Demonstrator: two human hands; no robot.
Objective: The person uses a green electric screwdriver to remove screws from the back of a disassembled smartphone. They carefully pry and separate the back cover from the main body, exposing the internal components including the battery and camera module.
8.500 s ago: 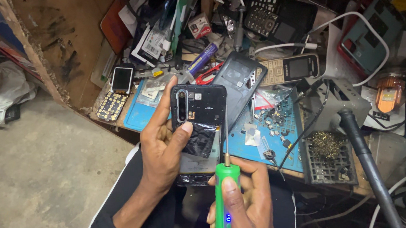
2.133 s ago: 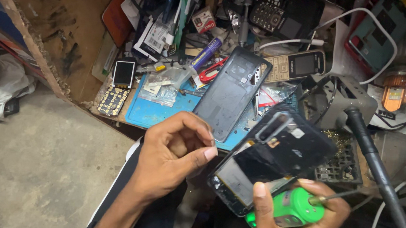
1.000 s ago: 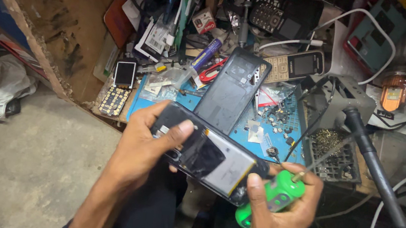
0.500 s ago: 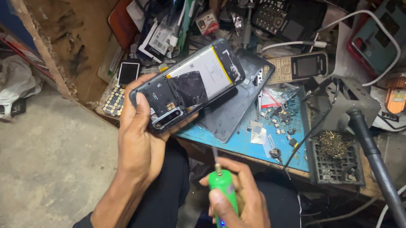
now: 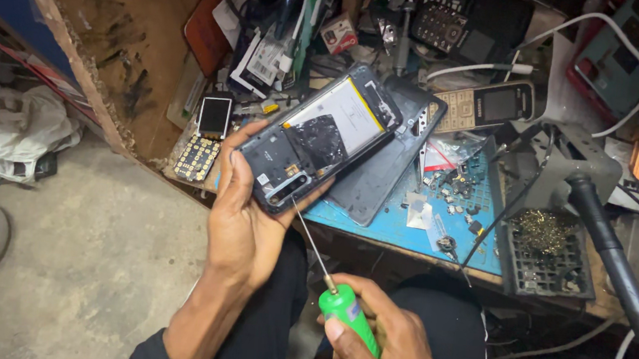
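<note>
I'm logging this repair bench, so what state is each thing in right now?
Smartphone: back off, insides showing, held tilted in the left hand.
Back cover: detached, lying on the blue mat.
Screwdriver: gripped by the right hand, tip at the phone's lower edge.
Keypad phone: lying face up, screen dark.

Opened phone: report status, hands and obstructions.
Left hand grips opened phone, internals up. Right hand holds green screwdriver, tip at lower edge. Nothing between.
</note>
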